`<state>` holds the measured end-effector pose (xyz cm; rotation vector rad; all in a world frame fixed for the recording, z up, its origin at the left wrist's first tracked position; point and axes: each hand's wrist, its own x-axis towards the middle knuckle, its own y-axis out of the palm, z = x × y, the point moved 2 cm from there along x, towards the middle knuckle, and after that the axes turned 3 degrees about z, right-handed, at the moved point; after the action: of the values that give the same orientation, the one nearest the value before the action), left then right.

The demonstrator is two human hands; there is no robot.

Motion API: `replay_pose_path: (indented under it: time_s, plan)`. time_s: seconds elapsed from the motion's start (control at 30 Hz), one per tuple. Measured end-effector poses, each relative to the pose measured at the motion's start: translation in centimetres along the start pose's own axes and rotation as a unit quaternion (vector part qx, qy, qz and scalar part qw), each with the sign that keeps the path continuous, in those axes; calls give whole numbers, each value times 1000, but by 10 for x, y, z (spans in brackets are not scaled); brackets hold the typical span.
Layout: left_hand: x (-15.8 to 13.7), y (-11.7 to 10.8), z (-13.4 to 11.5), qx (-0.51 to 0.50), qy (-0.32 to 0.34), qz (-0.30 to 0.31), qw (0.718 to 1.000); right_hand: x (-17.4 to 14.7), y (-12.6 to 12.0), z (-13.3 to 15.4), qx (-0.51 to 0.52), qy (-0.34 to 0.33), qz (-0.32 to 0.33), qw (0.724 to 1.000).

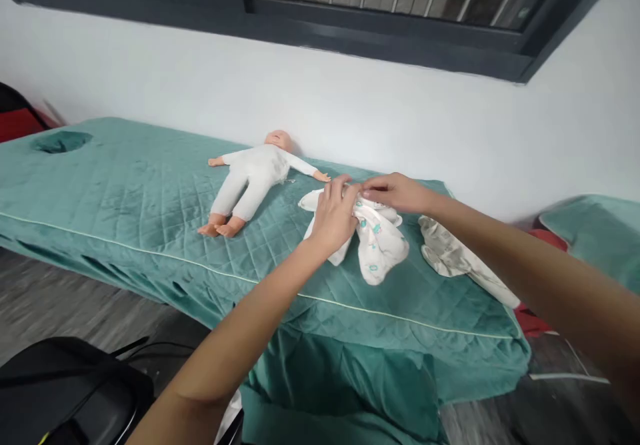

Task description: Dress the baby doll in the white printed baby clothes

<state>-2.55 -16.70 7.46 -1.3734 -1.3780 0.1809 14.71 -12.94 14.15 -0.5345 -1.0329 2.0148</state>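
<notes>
A small white baby garment with green prints [383, 241] lies bunched on the green quilted bed cover [165, 211]. From its left side, my left hand [336, 217] grips the upper part of the cloth with bent fingers. My right hand [395, 190] pinches the garment's top edge, close to the left fingertips. The exact fold between the fingers is hidden. A baby doll [257, 168] in a white bodysuit lies on its back left of my hands, arms spread, one hand near the garment.
Another pale patterned cloth [447, 251] lies to the right, partly behind my right forearm. A white wall [200, 85] and a dark-framed window [350, 25] run behind the bed. At lower left stands a black chair [70, 385]. The bed has a face hole [61, 141].
</notes>
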Motion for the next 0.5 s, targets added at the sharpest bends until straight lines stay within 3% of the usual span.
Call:
replay_pose_path:
  time_s: [0.13,0.2,0.27,0.4,0.5]
  plan:
    - [17,-6,-15,-13,71,52,996,-44,-10,14,40,14,-4,999]
    - [22,-11,-22,2,99,84,992,-63,-15,16,37,49,10,998]
    - [25,-19,-30,59,111,78,989,-80,-18,15,-1,96,29,995]
    - [26,-38,-48,169,72,33,982,-105,-11,7,-61,182,47,980]
    - [24,-48,-64,194,30,19,980,-113,9,3,-12,202,35,979]
